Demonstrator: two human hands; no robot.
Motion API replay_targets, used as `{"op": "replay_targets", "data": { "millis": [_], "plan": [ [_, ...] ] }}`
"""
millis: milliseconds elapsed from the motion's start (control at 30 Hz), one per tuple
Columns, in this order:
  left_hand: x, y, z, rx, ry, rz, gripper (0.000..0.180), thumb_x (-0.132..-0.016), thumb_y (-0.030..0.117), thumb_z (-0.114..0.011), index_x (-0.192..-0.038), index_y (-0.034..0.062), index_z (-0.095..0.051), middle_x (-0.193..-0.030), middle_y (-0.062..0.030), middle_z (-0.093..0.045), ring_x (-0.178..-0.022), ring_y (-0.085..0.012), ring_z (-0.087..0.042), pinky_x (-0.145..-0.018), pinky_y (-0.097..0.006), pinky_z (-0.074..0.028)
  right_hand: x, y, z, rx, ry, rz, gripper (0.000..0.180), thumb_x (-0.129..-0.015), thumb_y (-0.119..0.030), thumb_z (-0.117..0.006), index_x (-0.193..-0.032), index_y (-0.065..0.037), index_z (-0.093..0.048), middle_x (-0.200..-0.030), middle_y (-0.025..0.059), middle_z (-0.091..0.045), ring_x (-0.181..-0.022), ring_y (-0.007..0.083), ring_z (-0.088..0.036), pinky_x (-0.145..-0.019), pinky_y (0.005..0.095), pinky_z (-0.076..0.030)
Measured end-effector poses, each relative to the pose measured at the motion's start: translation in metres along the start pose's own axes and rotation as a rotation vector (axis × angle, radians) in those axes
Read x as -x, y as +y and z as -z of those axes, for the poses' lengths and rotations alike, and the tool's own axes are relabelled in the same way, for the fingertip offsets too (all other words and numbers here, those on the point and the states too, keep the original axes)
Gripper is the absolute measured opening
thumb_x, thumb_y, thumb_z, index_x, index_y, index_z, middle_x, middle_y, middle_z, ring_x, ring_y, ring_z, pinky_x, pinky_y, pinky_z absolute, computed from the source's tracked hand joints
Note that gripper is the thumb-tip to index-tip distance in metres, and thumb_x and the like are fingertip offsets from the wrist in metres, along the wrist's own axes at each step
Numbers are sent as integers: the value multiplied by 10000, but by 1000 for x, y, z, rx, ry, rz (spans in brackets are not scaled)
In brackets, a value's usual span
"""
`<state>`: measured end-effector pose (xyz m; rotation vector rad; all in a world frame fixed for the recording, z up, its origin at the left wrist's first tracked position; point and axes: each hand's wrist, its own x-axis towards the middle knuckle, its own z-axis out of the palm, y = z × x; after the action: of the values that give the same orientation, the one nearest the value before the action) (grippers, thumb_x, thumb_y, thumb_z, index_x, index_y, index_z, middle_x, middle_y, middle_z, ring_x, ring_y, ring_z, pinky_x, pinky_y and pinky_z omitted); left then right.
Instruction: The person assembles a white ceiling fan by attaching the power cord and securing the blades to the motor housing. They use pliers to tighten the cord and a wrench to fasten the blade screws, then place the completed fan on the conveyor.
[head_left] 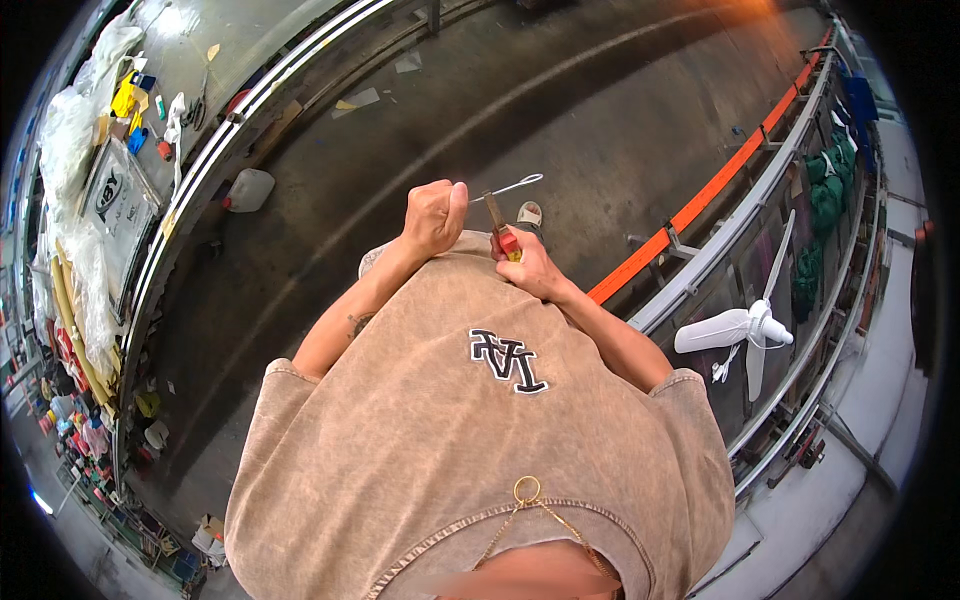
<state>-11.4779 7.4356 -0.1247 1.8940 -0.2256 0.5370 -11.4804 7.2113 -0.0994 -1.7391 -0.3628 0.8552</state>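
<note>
My left hand (434, 216) is closed in a fist around one end of a thin metal rod (515, 186), whose far end is bent into a narrow loop. In my right hand (532, 268) is a hand tool with a red and yellow handle (511, 244) and a flat, rusty brown blade (494, 208); its exact kind does not show. The blade points up and away from me and crosses the rod just right of my left fist. Whether blade and rod touch, I cannot tell. Both hands are close together in front of my shirt.
Left of me runs a metal-edged bench (200, 165) with clear plastic sheeting (68, 150) and yellow gloves (124, 98). A white jug (250, 190) is beside its edge. At right are an orange rail (690, 210) and a white fan (755, 325). A sandalled foot (530, 213) shows beyond my hands.
</note>
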Motion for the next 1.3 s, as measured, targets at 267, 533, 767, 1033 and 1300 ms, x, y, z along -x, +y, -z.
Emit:
{"op": "replay_targets", "data": {
  "millis": [267, 533, 767, 1033, 1300],
  "plan": [
    [-14, -14, -5, 103, -21, -102, 442, -1044, 34, -507, -608, 26, -434, -542, -116, -414, -463, -277, -406, -470, -425, -322, -4, -7, 11, 3, -14, 24, 417, -756, -112, -654, -1150, 22, -618, -926, 94, -670, -885, 190, -597, -834, 349, -489],
    [-21, -33, -13, 132, -41, -185, 439, -1074, 67, -457, -640, 15, -503, -571, -102, -482, -480, -242, -454, -478, -392, -366, -7, -16, 15, 51, 5, -2, 184, -751, -85, -617, -894, -44, -510, -823, 18, -513, -795, 141, -483, -743, 323, -412],
    [-23, -34, -24, 163, 13, -91, 431, -1075, 76, -464, -654, -12, -501, -570, -126, -439, -481, -258, -435, -488, -407, -358, -6, -4, 14, 19, 85, 16, 128, -760, -81, -591, -829, -70, -483, -784, -22, -472, -754, 103, -440, -708, 290, -381],
    [-39, -9, -24, -149, -169, 308, 558, -1089, 312, -481, -688, -73, -527, -694, -305, -556, -582, -444, -536, -563, -511, -404, -28, -8, 44, 269, 151, -199, 327, -815, -171, -647, -1083, 15, -642, -1031, 187, -707, -1004, 316, -680, -925, 414, -512],
    [-41, -36, 17, 1177, -187, 1141, 298, -1051, 286, -449, -850, 118, -590, -607, 77, -293, -578, -104, -379, -611, -325, -498, -10, -4, 56, -287, -5, -546, 649, -872, -103, -552, -1510, -84, -434, -1342, 138, -624, -1181, 244, -657, -1004, 401, -528]
  ]
}}
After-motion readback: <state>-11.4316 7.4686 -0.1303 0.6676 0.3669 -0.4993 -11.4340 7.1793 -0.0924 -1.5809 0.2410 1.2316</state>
